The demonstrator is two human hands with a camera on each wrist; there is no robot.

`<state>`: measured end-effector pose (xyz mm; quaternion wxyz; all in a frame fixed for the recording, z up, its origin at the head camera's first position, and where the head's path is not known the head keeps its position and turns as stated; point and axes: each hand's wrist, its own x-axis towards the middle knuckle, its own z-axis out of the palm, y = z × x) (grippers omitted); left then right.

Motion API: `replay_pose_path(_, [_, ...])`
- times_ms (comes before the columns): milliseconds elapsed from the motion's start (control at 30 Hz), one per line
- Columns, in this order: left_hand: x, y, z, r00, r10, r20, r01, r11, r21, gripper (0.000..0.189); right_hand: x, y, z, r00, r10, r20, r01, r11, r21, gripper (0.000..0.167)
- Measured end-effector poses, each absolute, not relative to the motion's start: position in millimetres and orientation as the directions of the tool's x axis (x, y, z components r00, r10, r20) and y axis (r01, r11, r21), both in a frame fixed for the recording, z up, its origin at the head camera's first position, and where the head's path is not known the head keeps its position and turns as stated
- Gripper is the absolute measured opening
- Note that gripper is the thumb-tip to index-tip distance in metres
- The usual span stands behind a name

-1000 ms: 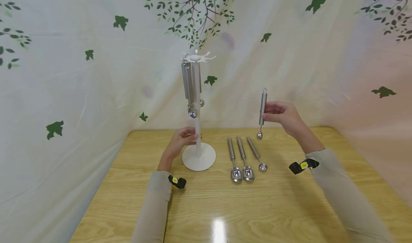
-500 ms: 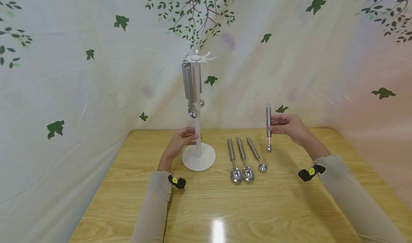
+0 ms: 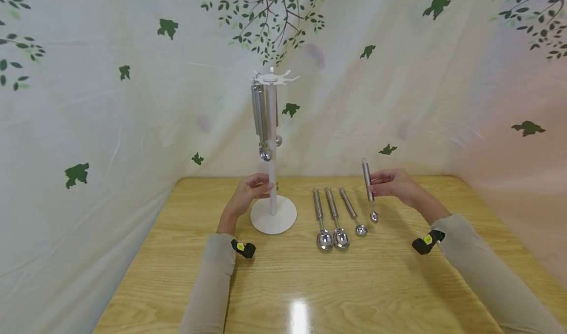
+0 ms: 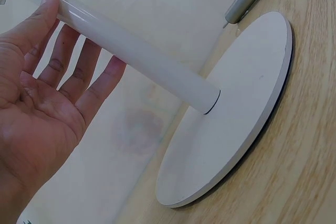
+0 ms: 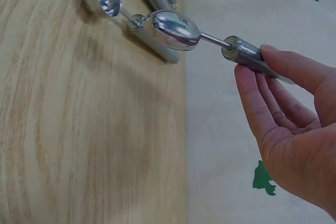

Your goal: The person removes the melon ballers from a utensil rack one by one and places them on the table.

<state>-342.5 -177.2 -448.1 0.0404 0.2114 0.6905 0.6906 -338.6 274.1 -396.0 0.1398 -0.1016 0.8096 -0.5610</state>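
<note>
My left hand (image 3: 250,194) holds the white pole (image 4: 152,69) of a utensil stand, thumb on one side and fingers on the other. The stand's round base (image 3: 273,226) sits on the table. In my right hand (image 3: 395,182) a small metal scoop (image 5: 176,30) is pinched by its handle, bowl down and slightly tilted, above the table's right side. Left of it lie a small round scoop (image 3: 361,230) and two larger metal scoops, one scoop (image 3: 325,239) nearest the stand and another scoop (image 3: 341,238) beside it. Metal utensils (image 3: 260,112) hang from the stand's left and back.
The stand's white top with hooked arms (image 3: 276,79) has bare hooks at its right. Behind the wooden table (image 3: 283,280) hangs a pale curtain (image 3: 212,117) printed with leaves and birds.
My right hand has lowered the small scoop toward the table, moving first to the right, with its top now leaning left. My left hand stays on the pole.
</note>
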Motion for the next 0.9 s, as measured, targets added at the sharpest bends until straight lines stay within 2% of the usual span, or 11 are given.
replay_pose_path(533, [-342.5, -178.0, -449.2, -0.906, 0.348, 0.24, 0.235, -0.059, 0.97, 0.015, -347.1, 282.0, -431.8, -0.921, -0.352, -0.167, 0.047, 0.326, -0.944, 0.055])
replay_pose_path(900, [-341.3, -175.8, -446.0, -0.91, 0.343, 0.234, 0.236, -0.038, 0.971, 0.017, -348.2, 279.1, -445.3, -0.92, -0.343, -0.188, 0.05, 0.373, -0.927, 0.058])
